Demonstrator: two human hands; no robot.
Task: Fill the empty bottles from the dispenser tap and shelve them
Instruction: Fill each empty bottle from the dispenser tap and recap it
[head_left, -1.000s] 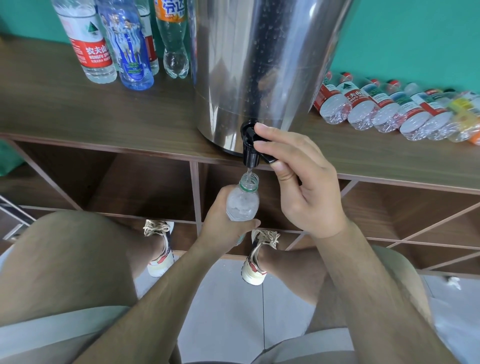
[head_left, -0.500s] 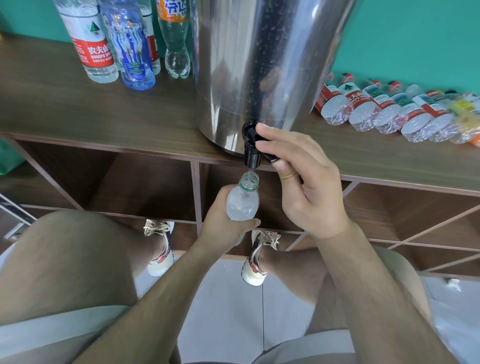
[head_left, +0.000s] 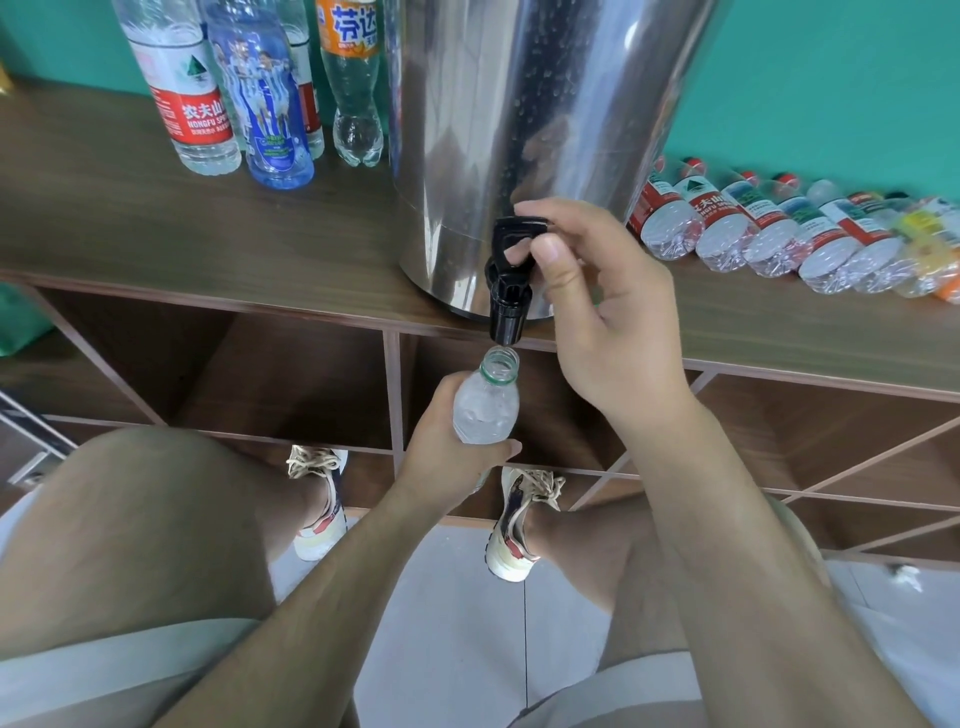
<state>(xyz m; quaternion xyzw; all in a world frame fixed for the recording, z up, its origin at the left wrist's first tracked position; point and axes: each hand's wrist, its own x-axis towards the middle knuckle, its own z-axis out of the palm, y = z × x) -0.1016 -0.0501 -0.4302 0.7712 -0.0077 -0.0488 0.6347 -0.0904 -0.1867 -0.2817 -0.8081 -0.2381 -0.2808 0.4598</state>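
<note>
A steel dispenser (head_left: 530, 130) stands on the wooden shelf top (head_left: 156, 244), its black tap (head_left: 511, 280) hanging over the front edge. My left hand (head_left: 447, 457) grips a small clear uncapped bottle (head_left: 485, 410) upright just below the spout; it looks nearly full. No stream shows between spout and bottle mouth. My right hand (head_left: 608, 312) pinches the tap's lever between thumb and fingers, the lever raised.
Several upright bottles (head_left: 234, 104) stand left of the dispenser. A row of several bottles lying on their sides (head_left: 779, 239) lines the shelf top at the right. Open wooden compartments (head_left: 291, 384) sit below. My knees and shoes are over the tiled floor (head_left: 452, 649).
My right hand has lifted the tap lever from its pressed-down position, and the water stream into the bottle no longer shows. The bottle stays under the spout.
</note>
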